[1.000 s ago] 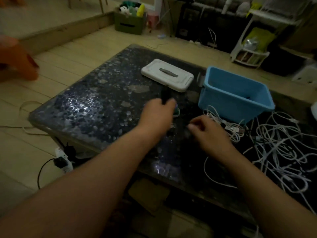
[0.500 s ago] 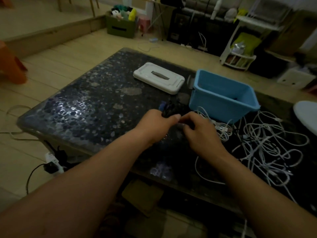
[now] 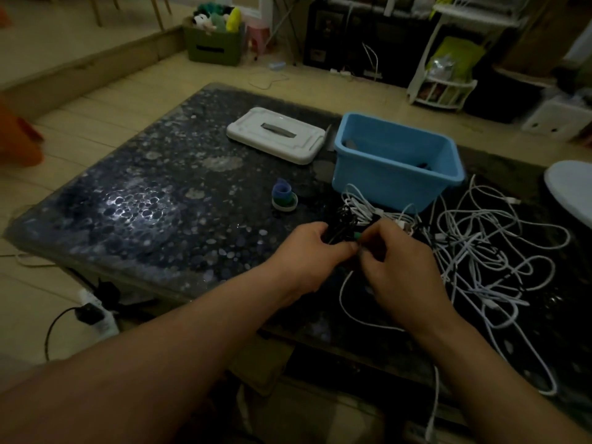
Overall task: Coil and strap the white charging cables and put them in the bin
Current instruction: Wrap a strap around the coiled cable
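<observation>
Since half a second ago both hands have drawn closer to the near edge of the counter [image 3: 166, 200]. The roll of blue and green straps [image 3: 284, 196], then hidden behind the left hand, is now in plain view. The left hand [image 3: 312, 254] curls its fingers round the dark lower part of a cable bundle [image 3: 358, 208]. The right hand [image 3: 397, 267] touches the left and pinches a green strap [image 3: 356, 235] at the bundle between thumb and fingertips. White loops of the bundle rise above both hands, just in front of the blue bin [image 3: 384, 184]. The bin stands on the counter, with a white lid [image 3: 275, 134] beside it on the left. The loose white cables [image 3: 480, 251] lie tangled on the counter to the right of the hands, outside the bin. What lies inside the bin cannot be told in the dim light.
</observation>
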